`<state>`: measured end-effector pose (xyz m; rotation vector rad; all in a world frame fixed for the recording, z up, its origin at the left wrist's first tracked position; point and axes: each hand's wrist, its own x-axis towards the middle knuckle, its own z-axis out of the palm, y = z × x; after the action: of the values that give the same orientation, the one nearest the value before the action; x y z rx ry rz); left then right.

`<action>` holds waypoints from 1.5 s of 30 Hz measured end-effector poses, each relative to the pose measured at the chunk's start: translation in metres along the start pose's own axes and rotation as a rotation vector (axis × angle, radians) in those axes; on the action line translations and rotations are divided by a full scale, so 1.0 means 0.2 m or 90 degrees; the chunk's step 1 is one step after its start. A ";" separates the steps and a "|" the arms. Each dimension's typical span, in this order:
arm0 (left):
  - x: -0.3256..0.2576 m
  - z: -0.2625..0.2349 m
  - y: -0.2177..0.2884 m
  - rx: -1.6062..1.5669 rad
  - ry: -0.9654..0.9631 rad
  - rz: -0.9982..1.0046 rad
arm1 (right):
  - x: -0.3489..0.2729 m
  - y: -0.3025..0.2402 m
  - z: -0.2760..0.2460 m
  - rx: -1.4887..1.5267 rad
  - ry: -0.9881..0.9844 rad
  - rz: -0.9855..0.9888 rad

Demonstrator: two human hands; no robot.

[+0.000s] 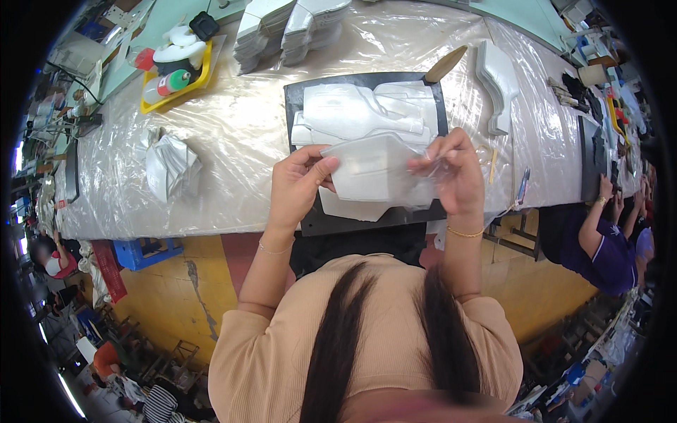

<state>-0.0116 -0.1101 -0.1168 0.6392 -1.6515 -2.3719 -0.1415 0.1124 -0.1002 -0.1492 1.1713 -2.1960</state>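
In front of me, above the near side of a black board (367,224), I hold up a white cut sheet piece (363,169). My left hand (293,185) pinches its left corner between thumb and fingers. Closed at the other end is my right hand (460,173), with clear, blurred film between its fingertips and the sheet; whether the film is part of the piece I cannot tell. Several similar white pieces (345,109) lie overlapped on the board. Another white piece (349,208) lies partly under the held one.
A wooden-handled tool (446,65) rests on the board's far right corner. White stacks stand at the back (264,28) and right (495,88). At left are a yellow tray (176,97) with a bottle and a crumpled white heap (169,168). Clear plastic covers the table (233,211).
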 end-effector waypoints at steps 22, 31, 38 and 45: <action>-0.06 -0.21 -0.23 0.256 0.053 -0.192 | -0.47 -0.77 -0.72 0.018 0.271 -0.482; 0.22 -0.19 -0.13 0.604 0.233 0.102 | -0.06 -0.19 -0.18 -0.148 0.269 -0.207; 0.52 -0.16 -0.11 0.594 0.168 0.091 | -0.01 -0.05 0.02 -0.342 0.145 -0.119; 0.22 0.01 -0.02 0.195 0.120 0.153 | 0.05 0.08 0.18 -0.516 -0.008 -0.114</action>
<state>-0.0510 -0.1226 -0.1307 0.6481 -1.9003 -1.8537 -0.1277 0.0754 -0.0937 -0.6181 2.0391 -1.7227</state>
